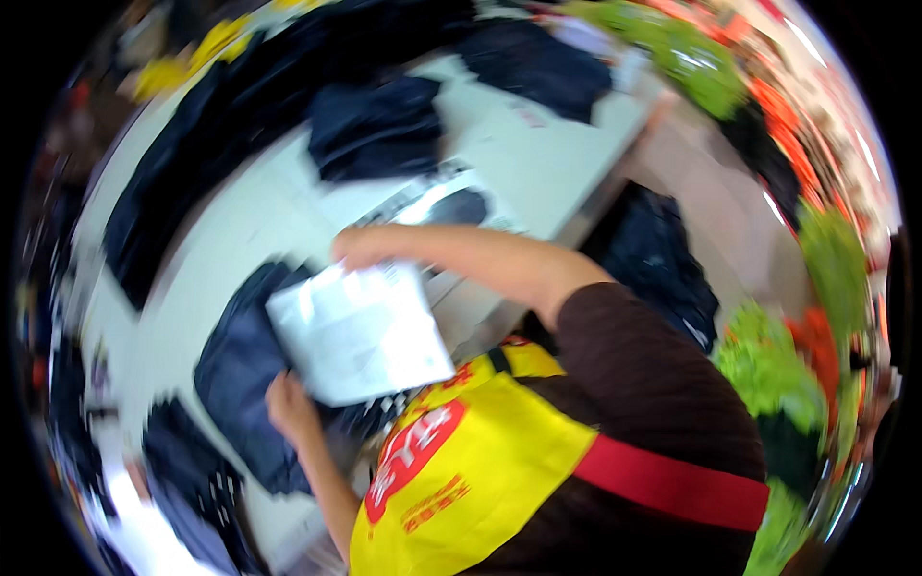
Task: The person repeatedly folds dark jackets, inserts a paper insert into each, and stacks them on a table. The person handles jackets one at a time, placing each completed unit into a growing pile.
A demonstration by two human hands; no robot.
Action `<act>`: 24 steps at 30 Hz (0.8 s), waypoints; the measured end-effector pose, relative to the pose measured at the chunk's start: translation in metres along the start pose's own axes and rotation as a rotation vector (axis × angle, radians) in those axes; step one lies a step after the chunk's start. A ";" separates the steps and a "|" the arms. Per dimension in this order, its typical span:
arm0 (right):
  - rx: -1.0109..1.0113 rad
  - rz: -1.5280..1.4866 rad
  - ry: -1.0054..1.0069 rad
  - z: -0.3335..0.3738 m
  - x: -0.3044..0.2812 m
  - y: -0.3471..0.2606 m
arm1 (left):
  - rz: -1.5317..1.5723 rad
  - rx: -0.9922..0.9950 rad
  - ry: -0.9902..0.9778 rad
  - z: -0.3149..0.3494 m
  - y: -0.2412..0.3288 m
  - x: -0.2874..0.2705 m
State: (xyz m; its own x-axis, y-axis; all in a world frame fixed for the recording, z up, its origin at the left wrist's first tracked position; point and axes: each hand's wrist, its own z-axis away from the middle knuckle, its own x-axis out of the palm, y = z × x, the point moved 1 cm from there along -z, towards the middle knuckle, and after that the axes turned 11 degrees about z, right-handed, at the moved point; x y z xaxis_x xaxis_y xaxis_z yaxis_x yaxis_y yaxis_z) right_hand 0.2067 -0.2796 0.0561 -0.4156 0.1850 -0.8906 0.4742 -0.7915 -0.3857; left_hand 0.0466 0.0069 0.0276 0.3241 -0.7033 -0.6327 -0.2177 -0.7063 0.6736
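A flat white packet [360,331] — a clear plastic sleeve or a sheet of white paper, glossy and faintly marked with grey print too blurred to make out — is held between both hands above a dark navy garment [240,374] lying on the white table [538,163]. The right hand [370,245] reaches across from the right and grips the packet's upper edge, fingers curled over it. The left hand [288,403] sits at the packet's lower left corner, closed on or against its edge; the packet hides the fingertips, so I cannot tell how firm that hold is. The packet is roughly rectangular, tilted so its left corner points toward the left hand, and its lower right corner lies over the person's yellow vest [480,461], which bears a red oval patch [413,451] just below the left hand and a red band [672,485] further right. Just beyond the right hand, touching the table, lies another flat pack [451,202] — clear wrapping with a dark garment inside and a striped black-and-white edge. Farther beyond the hands, more dark folded garments [375,125] are spread over the table. Right of the right forearm, off the table's edge, a dark heap [663,259] lies lower down, and bright green and orange bundles [768,365] line the far right rim, too blurred to identify.
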 end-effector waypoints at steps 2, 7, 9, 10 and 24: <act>0.104 -0.120 0.002 0.007 -0.007 -0.005 | -0.158 0.052 -0.018 0.004 0.014 -0.001; 0.156 -0.080 -0.007 0.016 -0.025 -0.018 | -0.161 0.036 0.008 0.006 0.031 -0.025; 0.127 -0.196 -0.079 0.015 -0.020 -0.026 | -0.160 0.037 0.012 0.009 0.031 -0.023; 0.115 -0.259 -0.101 0.011 -0.011 -0.027 | -0.165 0.035 -0.004 0.011 0.032 -0.023; 0.116 -0.080 -0.009 -0.057 0.014 -0.046 | -0.370 0.016 0.006 0.017 0.037 -0.021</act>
State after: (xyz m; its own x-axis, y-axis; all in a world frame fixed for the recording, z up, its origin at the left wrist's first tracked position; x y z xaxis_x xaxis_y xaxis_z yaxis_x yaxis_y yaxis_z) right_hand 0.2230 -0.2074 0.0476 -0.4557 0.2450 -0.8557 0.3464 -0.8368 -0.4240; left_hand 0.0160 -0.0056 0.0594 0.3886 -0.3998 -0.8301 -0.0989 -0.9138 0.3938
